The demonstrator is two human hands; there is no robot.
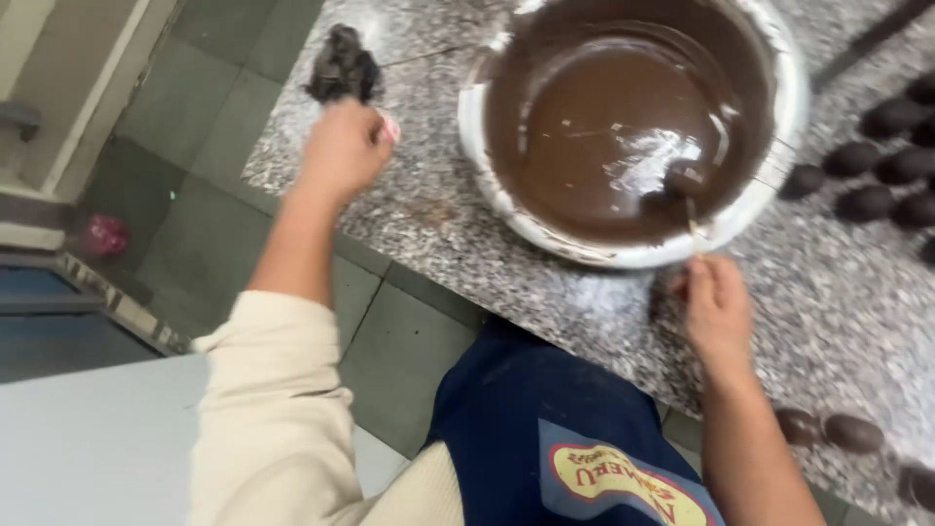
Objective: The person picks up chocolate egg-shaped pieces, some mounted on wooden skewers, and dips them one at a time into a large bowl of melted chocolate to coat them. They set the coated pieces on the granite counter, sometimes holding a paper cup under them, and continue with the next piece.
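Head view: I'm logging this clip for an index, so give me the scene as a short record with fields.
surface: speckled granite counter
bowl: white bowl of melted chocolate
left hand: left hand, raised at the counter's edge, grips a dark chocolate-coated lump
right hand: right hand pinches a thin stick dipping into the bowl
coated pieces: dark ovals right of the bowl, more near the right forearm
clothing: cream sleeve, blue apron

Bare speckled granite counter (545, 292) lies open between both hands; the wide white bowl of melted chocolate (487, 175) blocks the middle, and what look like dark chocolate-coated balls (881, 161) crowd the right.
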